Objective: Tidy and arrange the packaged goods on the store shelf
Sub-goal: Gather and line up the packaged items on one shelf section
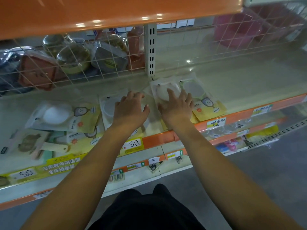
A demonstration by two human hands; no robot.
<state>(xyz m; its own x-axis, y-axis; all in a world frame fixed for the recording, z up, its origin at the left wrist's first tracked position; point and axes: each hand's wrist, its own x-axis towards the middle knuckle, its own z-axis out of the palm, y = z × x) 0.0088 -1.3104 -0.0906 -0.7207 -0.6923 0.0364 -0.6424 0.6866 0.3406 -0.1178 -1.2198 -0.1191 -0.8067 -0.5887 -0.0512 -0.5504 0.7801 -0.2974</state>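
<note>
Head view: flat left hand [130,108] and right hand [176,106] press packets [163,92] lying lengthwise front-to-back.

Both hands [131,110] [176,108] flat, fingers [171,93] extended

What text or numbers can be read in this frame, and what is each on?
"5.0": yellow price tag on the shelf edge, below the left forearm.
"5.0": left price tag.
"10": white tag on the lower shelf.
Yellow banner: Chinese characters, too blurred to quote reliably.
Package print and the right-hand tags: unreadable.
</note>
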